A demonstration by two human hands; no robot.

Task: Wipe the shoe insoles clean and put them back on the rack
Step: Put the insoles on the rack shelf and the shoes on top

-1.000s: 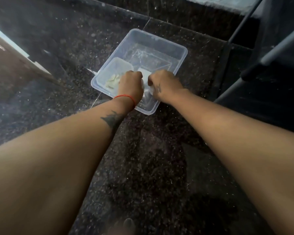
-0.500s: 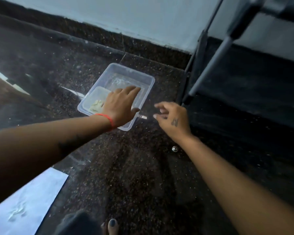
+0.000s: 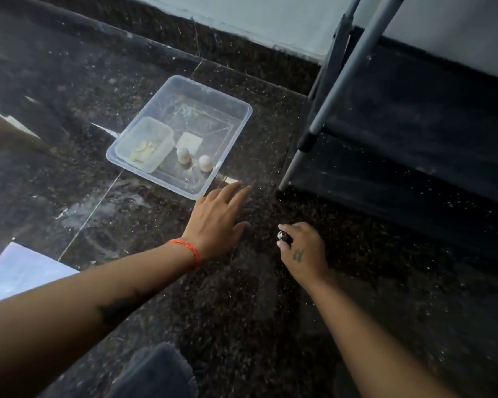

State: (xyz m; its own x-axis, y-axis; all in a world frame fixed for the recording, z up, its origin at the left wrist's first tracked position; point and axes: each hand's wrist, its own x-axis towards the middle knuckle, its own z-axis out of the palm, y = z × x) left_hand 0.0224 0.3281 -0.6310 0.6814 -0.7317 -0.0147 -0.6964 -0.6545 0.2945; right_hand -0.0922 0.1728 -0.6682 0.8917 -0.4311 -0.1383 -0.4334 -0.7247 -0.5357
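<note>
Dark speckled floor [image 3: 242, 311]; rack [image 3: 414, 133] far right. Clear tub [image 3: 236, 130] holds small box [image 3: 147, 145]. Left hand [image 3: 216, 222] grip apart; right hand [image 3: 302, 251] pinches small cap [image 3: 282, 235].

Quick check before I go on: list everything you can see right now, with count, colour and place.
Tub: one, clear, on the floor ahead.
Small container: one, cloudy white, inside tub, holding pale bits.
White pad: one, inside tub.
Round objects: two, pale, near tub's front.
Rack: one, black with grey poles, right.
Small metal object: one, silvery, at right fingertips.
Left hand: fingers straight, over floor.
Right hand: pinching the metal object.
</note>
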